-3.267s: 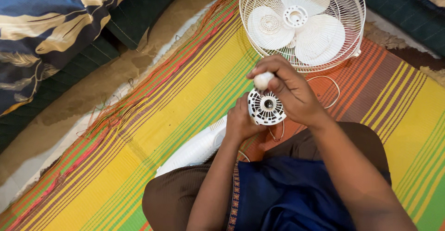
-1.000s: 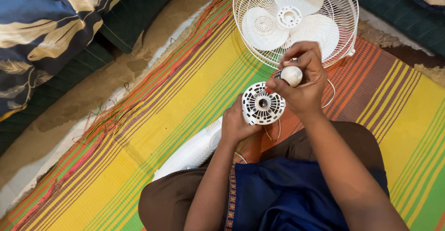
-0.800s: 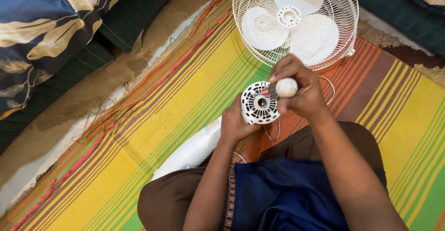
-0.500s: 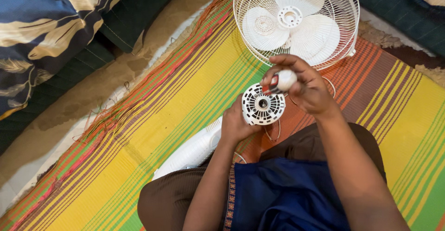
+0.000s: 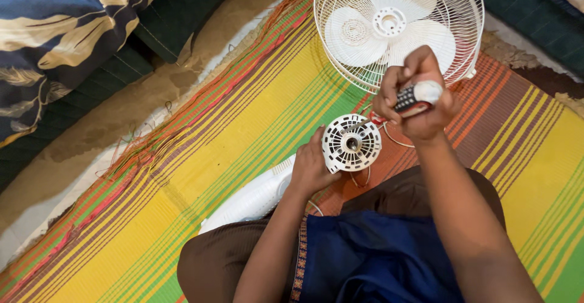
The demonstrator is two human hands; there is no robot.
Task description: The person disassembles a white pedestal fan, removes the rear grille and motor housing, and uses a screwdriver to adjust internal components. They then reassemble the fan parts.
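Gripped screwdriver [image 5: 409,98], motor housing [image 5: 351,143]; striped mat [image 5: 201,169], sandy floor [image 5: 121,117].

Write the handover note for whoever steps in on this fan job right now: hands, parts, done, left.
Left hand: grips the white vented motor housing from the side, holding it up over the lap.
Right hand: closed on a screwdriver with a dark and white handle, its shaft angled down to the housing's centre.
Fan guard with blades: lying flat on the striped mat, beyond the hands.
White fan body: on the mat beside the left knee.
Done: housing is apart from the guard and blades.
Left: the work at the housing's centre; nothing is reassembled yet.
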